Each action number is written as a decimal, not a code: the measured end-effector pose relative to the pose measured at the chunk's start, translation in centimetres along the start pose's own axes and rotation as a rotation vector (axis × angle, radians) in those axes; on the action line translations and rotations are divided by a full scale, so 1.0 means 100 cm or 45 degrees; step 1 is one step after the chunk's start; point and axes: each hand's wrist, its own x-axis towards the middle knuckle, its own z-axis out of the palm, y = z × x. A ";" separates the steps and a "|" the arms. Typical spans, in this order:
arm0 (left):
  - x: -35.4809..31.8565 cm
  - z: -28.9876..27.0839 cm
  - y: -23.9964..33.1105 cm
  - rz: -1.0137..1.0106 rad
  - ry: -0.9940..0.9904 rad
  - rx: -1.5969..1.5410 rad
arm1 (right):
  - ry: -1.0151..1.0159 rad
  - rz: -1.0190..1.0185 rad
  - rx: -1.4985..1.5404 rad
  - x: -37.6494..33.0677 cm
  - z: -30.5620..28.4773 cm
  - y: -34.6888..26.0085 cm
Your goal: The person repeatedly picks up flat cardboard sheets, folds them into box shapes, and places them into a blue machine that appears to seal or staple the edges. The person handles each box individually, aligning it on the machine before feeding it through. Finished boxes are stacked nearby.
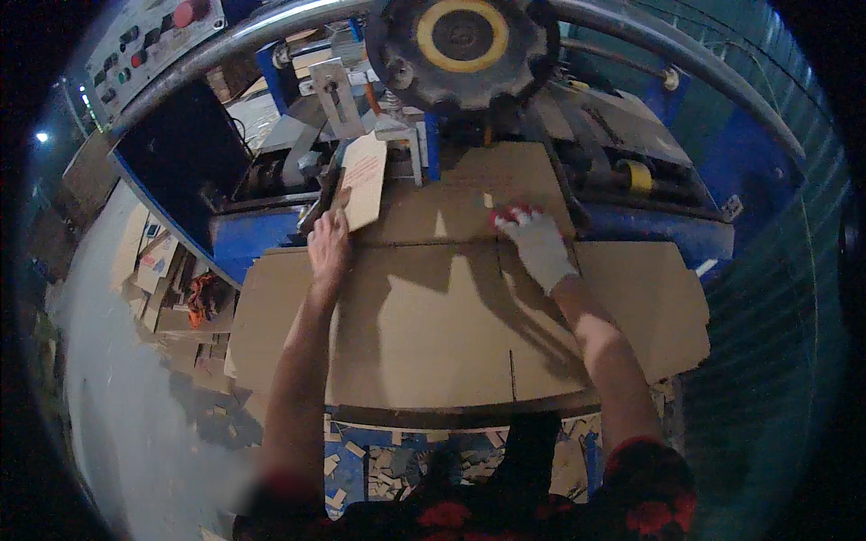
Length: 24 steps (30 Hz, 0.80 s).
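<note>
A large flat sheet of brown cardboard point(433, 325) lies in front of me, creased and slotted, its far part reaching in under the machine. My bare left hand point(330, 245) grips the near left edge of a lighter, raised cardboard flap point(365, 180) with red print; some of its fingers are hidden. On the right, my right hand point(534, 242) wears a pale glove with red fingertips. It rests palm down on the far panel of the cardboard, fingers stretched forward and holding nothing.
A blue machine point(631, 234) with rollers stands ahead, a big black wheel point(462, 36) with a yellow ring above its middle. A control panel point(153, 50) is at upper left. Stacked cardboard point(171, 288) stands on the left; scraps point(397, 469) litter the floor below.
</note>
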 end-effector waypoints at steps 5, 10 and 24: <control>0.059 0.019 0.006 0.041 -0.031 -0.613 | -0.170 0.356 -0.181 0.068 0.017 0.028; -0.042 -0.030 -0.047 0.077 0.004 -0.684 | 0.422 0.073 0.042 -0.012 0.001 0.040; -0.293 -0.091 -0.193 -0.780 -0.330 -0.395 | 0.406 1.262 -0.171 -0.363 -0.080 -0.026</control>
